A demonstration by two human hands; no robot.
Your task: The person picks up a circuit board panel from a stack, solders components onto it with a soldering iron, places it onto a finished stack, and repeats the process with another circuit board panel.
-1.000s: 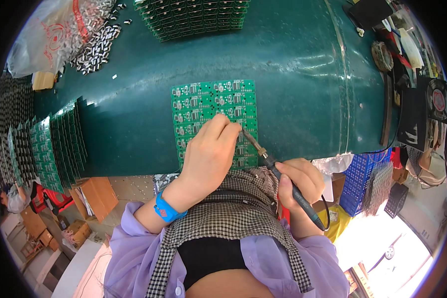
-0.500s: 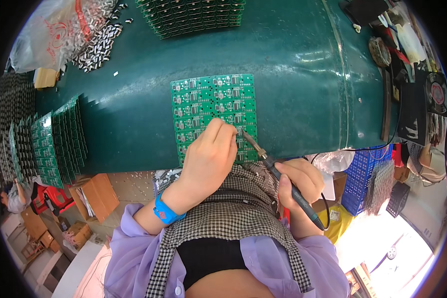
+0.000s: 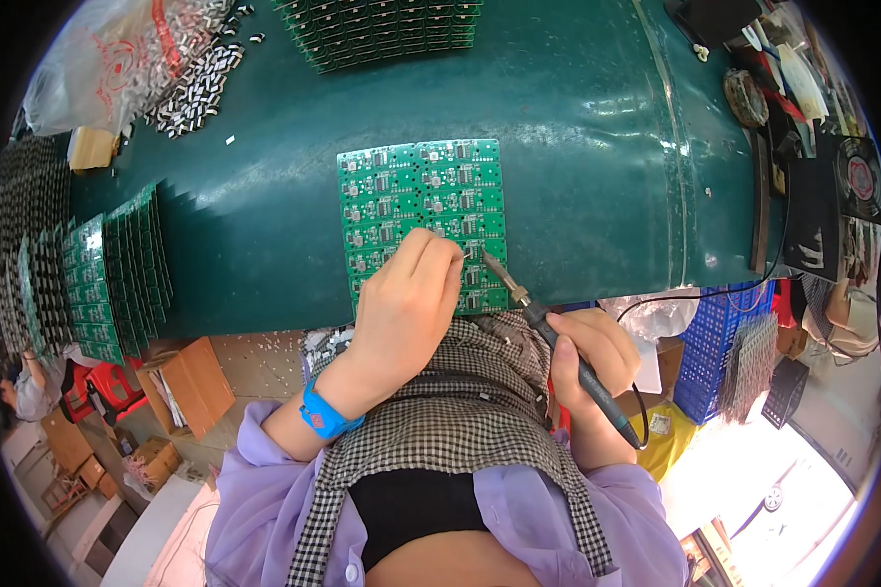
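Note:
A panel of green circuit boards (image 3: 382, 183) lies flat at the near edge of the table. Over its lower middle, my left hand (image 3: 408, 293) is closed in a pinch, fingertips down by the board; whatever they hold is too small or hidden to make out. My right hand (image 3: 597, 360) grips a soldering iron (image 3: 533, 315) by its dark handle. The iron's tip points at the board just right of my left fingertips. Part of the panel is hidden beneath my left hand.
Stacked board panels stand at the left (image 3: 117, 284) and far side (image 3: 382, 29) of the green table (image 3: 597, 186). Small black-and-white parts (image 3: 194, 98) lie heaped beside a plastic bag (image 3: 93, 73). The iron's cable (image 3: 695, 296) runs off right, past a blue crate (image 3: 710, 342).
The iron's tip has shifted slightly up, staying beside my left fingertips. My left hand has moved a little down and left. The panel sits marginally higher in view.

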